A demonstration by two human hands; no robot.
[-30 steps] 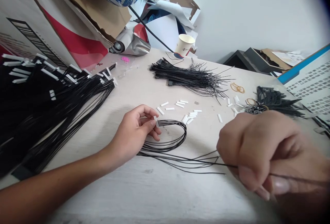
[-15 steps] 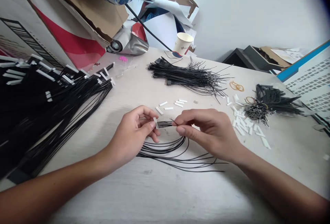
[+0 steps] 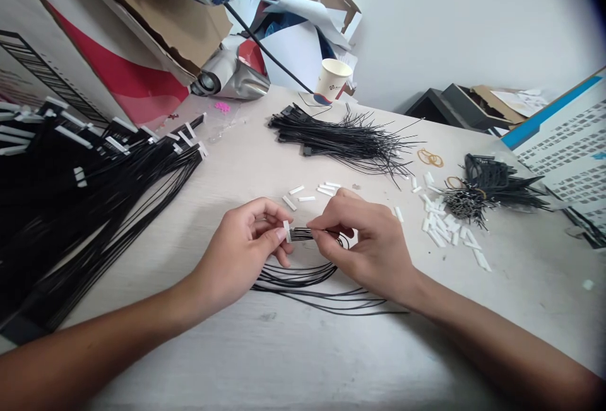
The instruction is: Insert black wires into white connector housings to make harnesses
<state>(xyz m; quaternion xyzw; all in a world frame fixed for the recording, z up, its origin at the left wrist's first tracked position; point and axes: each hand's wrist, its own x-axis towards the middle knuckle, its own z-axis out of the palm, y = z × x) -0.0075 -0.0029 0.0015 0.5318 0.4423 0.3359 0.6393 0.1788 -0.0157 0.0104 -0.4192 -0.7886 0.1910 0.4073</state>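
My left hand [image 3: 243,250] pinches a small white connector [image 3: 286,231] between thumb and fingers. Several thin black wires [image 3: 307,275] run from that connector, loop on the table and trail toward me. My right hand [image 3: 367,240] is closed in a pinch on the wires just right of the connector. Both hands rest low over the pale table [image 3: 284,348], almost touching each other.
A large heap of finished black wire sets with white connectors [image 3: 89,190] lies at the left. Behind are a bundle of black wires [image 3: 341,139], loose white connectors [image 3: 440,225], a paper cup [image 3: 334,79], rubber bands [image 3: 430,158], another wire pile [image 3: 492,184], and cardboard boxes [image 3: 156,26].
My right hand came from near the camera, where it held wire ends, to the connector, and now pinches the wires closer to it. The left hand stayed in place.
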